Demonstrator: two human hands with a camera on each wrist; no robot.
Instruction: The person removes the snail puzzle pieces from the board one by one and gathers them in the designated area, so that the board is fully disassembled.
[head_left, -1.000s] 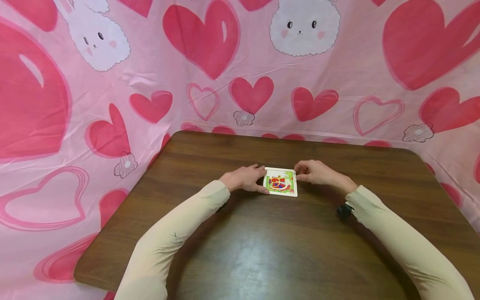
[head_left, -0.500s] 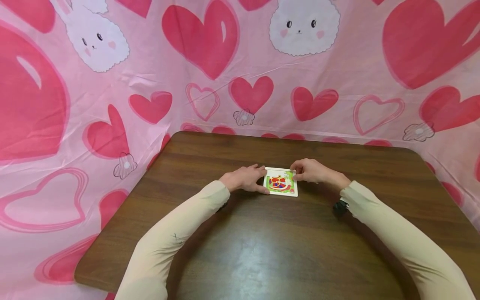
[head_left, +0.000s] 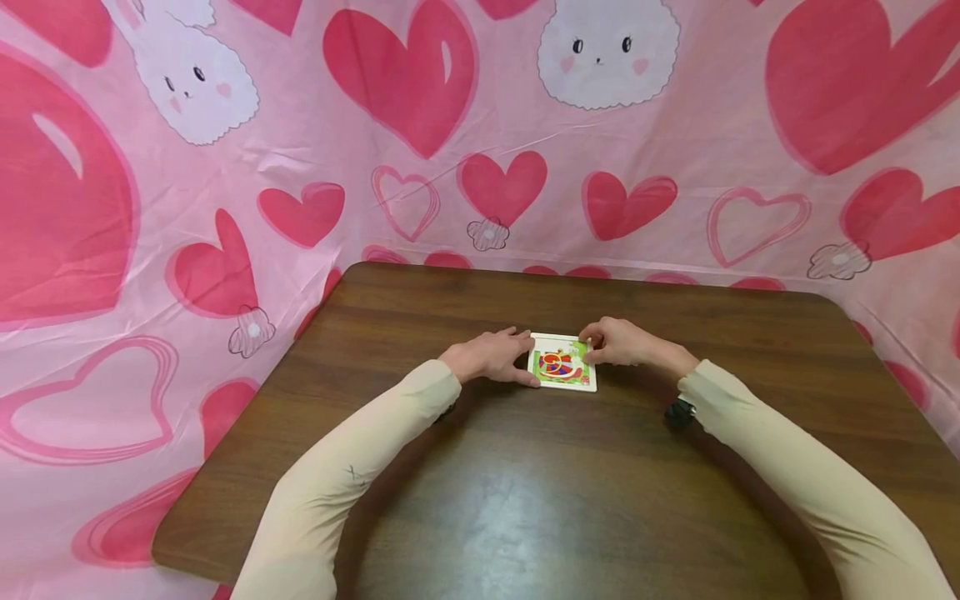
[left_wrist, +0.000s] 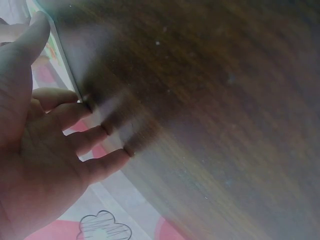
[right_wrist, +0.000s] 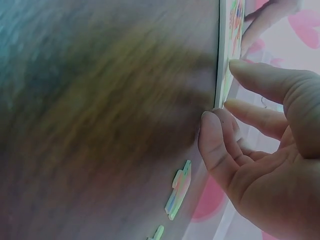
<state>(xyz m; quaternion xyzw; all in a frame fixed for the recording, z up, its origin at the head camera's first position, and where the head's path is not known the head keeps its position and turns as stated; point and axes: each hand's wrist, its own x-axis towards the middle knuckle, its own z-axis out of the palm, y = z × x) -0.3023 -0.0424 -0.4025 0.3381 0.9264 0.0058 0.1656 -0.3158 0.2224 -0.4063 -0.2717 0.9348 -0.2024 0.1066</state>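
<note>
A square picture puzzle board [head_left: 566,388] with a white rim lies flat on the table. Its colourful snail picture [head_left: 558,367] shows red, blue and yellow on green, with a white area along the top. My left hand [head_left: 491,357] rests at the board's left side, fingers spread and thumb at the near left corner. At the far right corner, the thumb and index fingertip of my right hand [head_left: 622,343] touch the board, apart from each other. The right wrist view shows nothing plainly between them; its other fingers bend beside the board's edge.
Loose flat coloured puzzle pieces [right_wrist: 178,192] lie on the tabletop beyond the right hand in the right wrist view. A brown wooden table [head_left: 487,483] carries everything. Pink cloth [head_left: 420,192] printed with hearts and rabbits hangs behind and at the sides.
My right hand has shifted left from beside the board's right edge onto its far right corner, then stayed there. The left hand and the board have hardly moved.
</note>
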